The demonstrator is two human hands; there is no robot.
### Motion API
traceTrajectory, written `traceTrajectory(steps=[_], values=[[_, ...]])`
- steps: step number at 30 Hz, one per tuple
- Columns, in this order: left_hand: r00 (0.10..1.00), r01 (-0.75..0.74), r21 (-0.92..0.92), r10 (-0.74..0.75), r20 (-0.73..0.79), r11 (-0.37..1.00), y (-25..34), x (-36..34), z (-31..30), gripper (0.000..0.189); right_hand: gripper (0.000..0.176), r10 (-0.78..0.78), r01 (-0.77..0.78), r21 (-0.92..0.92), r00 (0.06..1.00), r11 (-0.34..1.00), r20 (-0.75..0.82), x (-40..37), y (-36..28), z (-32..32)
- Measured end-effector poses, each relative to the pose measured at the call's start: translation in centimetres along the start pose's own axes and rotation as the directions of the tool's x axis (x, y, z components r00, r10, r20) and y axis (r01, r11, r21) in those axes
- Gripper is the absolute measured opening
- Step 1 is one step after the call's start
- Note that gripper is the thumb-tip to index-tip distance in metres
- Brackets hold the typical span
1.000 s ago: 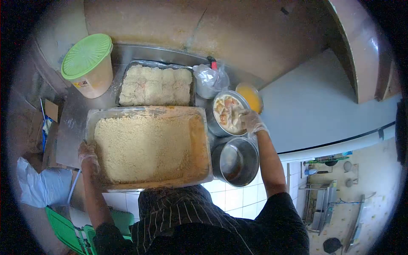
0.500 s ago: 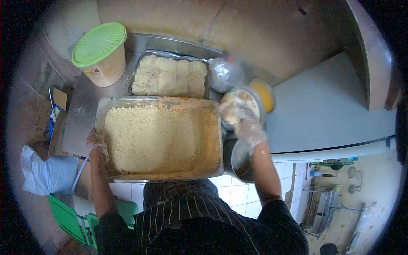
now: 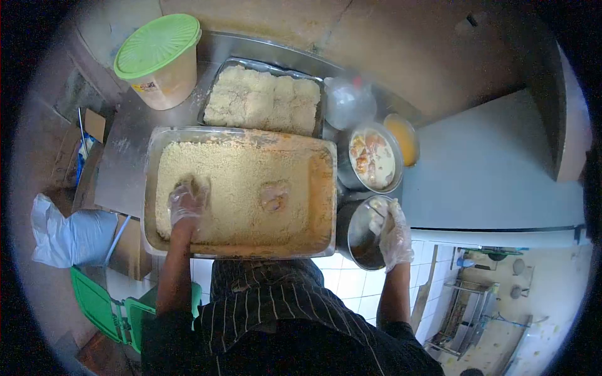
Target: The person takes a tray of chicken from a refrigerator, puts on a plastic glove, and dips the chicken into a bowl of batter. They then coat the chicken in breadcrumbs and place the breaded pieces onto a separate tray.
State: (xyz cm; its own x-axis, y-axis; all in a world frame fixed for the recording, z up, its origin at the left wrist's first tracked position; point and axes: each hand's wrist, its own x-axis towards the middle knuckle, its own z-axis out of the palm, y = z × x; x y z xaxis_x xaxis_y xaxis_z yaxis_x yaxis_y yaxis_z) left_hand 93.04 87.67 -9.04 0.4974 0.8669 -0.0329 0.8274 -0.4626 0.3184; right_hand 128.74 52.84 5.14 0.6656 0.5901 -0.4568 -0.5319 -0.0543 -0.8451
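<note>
A large metal tray [image 3: 323, 188] of pale breadcrumbs [image 3: 232, 213] lies in front of me. A flat, wet, pinkish piece of what looks like meat [image 3: 274, 195] rests on the crumbs, right of the middle. My left hand [image 3: 188, 203], in a clear plastic glove, dips into the crumbs on the left side with fingers curled, their tips partly hidden. Over the rim of a deep metal pot [image 3: 357, 235] at the right is my gloved right hand [image 3: 395, 238], its fingers stretched and smeared with whitish batter. Behind that pot, another pot [image 3: 375, 156] holds pieces in creamy liquid.
Behind the tray is a smaller tray of crumb-coated pieces [image 3: 263, 100]. A lidded tub [image 3: 160, 69] stands back left. A tied plastic bag [image 3: 350, 103] and a bowl of yellow liquid [image 3: 403, 141] are back right, beside a grey-white surface [image 3: 476, 169].
My right hand has moved from the rear pot down to the nearer one. The piece now lies on the crumbs. My left hand has gone from the tray's left edge into the crumbs.
</note>
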Motion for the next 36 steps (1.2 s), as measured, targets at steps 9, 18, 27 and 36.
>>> traceTrajectory(steps=[9,18,27,36], values=[[0.934,0.026,-0.363,0.107,0.341,0.931,9.7,0.4,5.4,0.056,0.028,0.117,0.287,-0.786,0.956,-0.547,0.268,4.4,8.9,-12.4],[0.924,-0.188,-0.069,0.2,0.327,0.98,17.0,0.0,0.2,0.062,0.037,0.163,0.353,-0.586,0.922,-0.73,0.351,3.8,7.5,-10.1],[0.74,-0.672,0.219,0.648,0.179,0.707,18.9,0.2,9.5,0.06,0.037,0.038,0.001,-0.994,0.999,0.114,0.005,4.4,7.0,-8.8],[0.516,-0.078,-0.227,0.235,0.824,0.971,22.4,6.6,1.8,0.052,0.04,-0.037,0.163,-0.986,0.986,-0.04,0.164,4.0,8.0,-9.9]])
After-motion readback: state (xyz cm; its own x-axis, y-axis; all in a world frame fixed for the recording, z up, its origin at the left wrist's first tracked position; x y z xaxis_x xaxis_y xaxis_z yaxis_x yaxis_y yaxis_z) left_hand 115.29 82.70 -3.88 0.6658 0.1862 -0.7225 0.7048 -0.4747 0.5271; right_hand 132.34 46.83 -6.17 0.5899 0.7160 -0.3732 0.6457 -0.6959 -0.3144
